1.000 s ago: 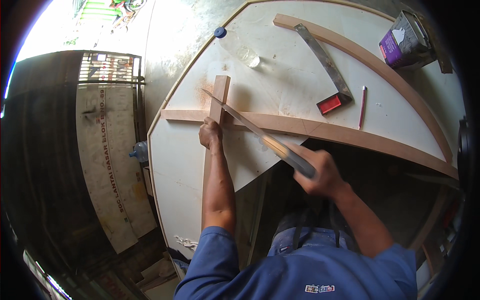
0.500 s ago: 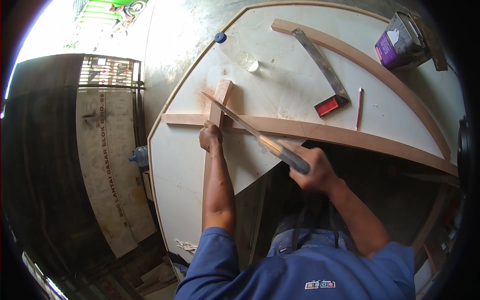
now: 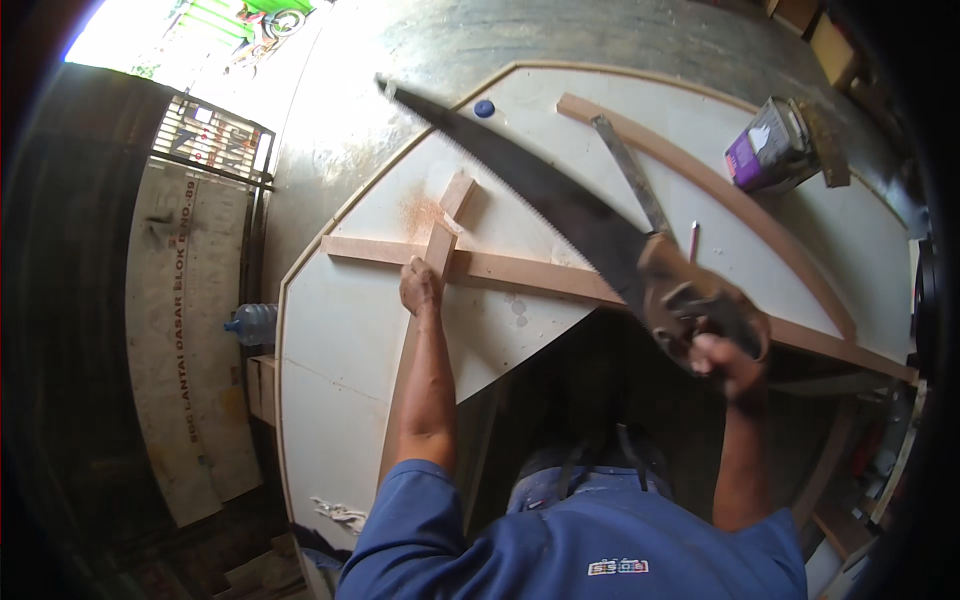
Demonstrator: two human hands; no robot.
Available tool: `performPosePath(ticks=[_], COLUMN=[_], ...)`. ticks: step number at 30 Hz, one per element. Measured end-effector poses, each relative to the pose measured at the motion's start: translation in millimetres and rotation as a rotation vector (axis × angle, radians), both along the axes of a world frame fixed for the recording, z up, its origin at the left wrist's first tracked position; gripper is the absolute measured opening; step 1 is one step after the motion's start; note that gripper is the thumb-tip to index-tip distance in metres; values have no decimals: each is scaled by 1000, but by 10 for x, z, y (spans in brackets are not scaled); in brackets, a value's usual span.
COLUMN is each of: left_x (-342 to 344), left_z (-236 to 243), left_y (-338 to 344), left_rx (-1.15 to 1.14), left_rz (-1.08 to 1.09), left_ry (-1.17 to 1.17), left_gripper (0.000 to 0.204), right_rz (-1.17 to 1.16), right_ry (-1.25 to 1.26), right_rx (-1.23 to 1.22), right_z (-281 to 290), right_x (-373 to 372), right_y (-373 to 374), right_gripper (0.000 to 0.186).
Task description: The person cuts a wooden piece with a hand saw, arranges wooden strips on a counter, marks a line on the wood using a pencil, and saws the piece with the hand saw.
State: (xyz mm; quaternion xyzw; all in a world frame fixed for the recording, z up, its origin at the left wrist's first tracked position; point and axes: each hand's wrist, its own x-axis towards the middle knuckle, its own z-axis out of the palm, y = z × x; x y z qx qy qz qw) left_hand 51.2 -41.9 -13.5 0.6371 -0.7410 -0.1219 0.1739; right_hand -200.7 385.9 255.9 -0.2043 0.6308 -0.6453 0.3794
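Note:
My left hand is closed around a long wooden strip that runs back toward me under my forearm. The strip lies across a second wooden piece on the white tabletop. Just past the strip's far end, a short wooden offcut sits apart from it, with sawdust to its left. My right hand grips the handle of a handsaw. The raised blade slants far left above the table, its toothed edge toward me, hiding part of the tabletop.
Farther right lie a curved wooden piece, a metal bar and a red pencil. A purple-labelled can stands at the back right. A blue bottle cap shows beyond the blade. A crumpled cloth lies near left.
The saw has come off the wood and swung up to the right with my right hand. The strip's far end is now a separate piece. My left hand keeps its grip.

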Motion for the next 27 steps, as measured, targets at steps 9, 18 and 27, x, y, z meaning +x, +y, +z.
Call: performPosePath(ticks=[9,18,27], left_x=[1157,4029,4780], left_z=[336,555,608], left_y=[229,1669,4172], left_rx=[-28,-315,-301], left_rz=[13,484,987], left_ry=[264,-35,17], left_gripper=[46,19,19], right_rz=[-516,-401,-408], right_ry=[-260,-678,261], right_rx=[-324,-473,681], right_z=[-400,-2034,-2303], right_x=[-466,-1055,-2477], right_y=[472,223,756], right_gripper=[13,12,46])
